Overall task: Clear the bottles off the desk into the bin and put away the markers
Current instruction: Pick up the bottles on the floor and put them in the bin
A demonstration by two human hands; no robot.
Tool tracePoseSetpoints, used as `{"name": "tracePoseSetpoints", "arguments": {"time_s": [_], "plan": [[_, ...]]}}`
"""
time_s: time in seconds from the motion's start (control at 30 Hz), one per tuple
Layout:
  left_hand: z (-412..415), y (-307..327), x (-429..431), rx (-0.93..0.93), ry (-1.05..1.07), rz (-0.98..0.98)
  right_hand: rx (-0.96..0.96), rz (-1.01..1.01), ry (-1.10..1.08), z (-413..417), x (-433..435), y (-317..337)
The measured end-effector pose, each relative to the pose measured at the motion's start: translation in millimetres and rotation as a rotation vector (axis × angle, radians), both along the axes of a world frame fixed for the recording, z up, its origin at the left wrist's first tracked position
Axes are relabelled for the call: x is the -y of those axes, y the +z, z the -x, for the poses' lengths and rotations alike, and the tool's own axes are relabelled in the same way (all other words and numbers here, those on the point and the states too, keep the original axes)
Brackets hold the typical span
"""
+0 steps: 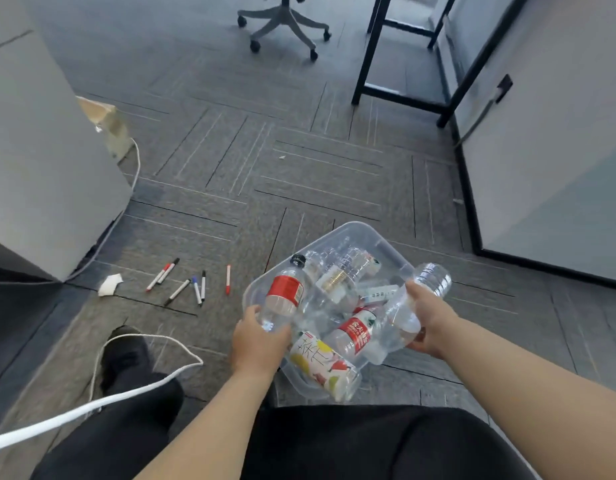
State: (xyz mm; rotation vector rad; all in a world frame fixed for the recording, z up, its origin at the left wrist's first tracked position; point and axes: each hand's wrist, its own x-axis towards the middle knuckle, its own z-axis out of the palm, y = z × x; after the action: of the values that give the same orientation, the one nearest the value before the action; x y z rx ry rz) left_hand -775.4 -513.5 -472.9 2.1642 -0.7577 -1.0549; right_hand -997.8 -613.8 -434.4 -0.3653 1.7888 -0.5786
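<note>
A clear plastic bin (pixel 360 233) sits on the carpet in front of me with several empty bottles inside. My left hand (pixel 256 341) grips the base of a red-labelled bottle (pixel 284 294) with a black cap, held over the bin's left rim. My right hand (pixel 429 318) grips a clear unlabelled bottle (pixel 433 277) over the bin's right side. A bottle with a fruit-patterned label (pixel 322 367) lies at the bin's near corner. Several markers (pixel 195 282) with red, black and blue caps lie scattered on the floor to the left.
A crumpled white tissue (pixel 109 284) lies left of the markers. A white cable (pixel 91 407) loops across the floor by my black shoe (pixel 126 351). A grey cabinet (pixel 39 150) stands at the left, an office chair base (pixel 285 26) and black desk legs (pixel 368 60) beyond.
</note>
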Motion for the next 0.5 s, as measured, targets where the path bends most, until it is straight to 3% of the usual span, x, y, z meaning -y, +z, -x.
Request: {"name": "tracePoseSetpoints", "arguments": {"time_s": [0.1,0.23,0.5], "plan": [[11.7,-5.7,11.3,0.018,0.035,0.053,0.027,-0.024,0.038,-3.1,-5.2,-14.1],[26.6,-8.3,44.1,0.092,-0.153,0.139,0.025,-0.029,0.061,-0.8,4.1,-31.7],[21.6,-29.5,77.4,0.217,-0.231,-0.005,-0.001,-0.069,0.078,4.0,20.0,-39.0]]}}
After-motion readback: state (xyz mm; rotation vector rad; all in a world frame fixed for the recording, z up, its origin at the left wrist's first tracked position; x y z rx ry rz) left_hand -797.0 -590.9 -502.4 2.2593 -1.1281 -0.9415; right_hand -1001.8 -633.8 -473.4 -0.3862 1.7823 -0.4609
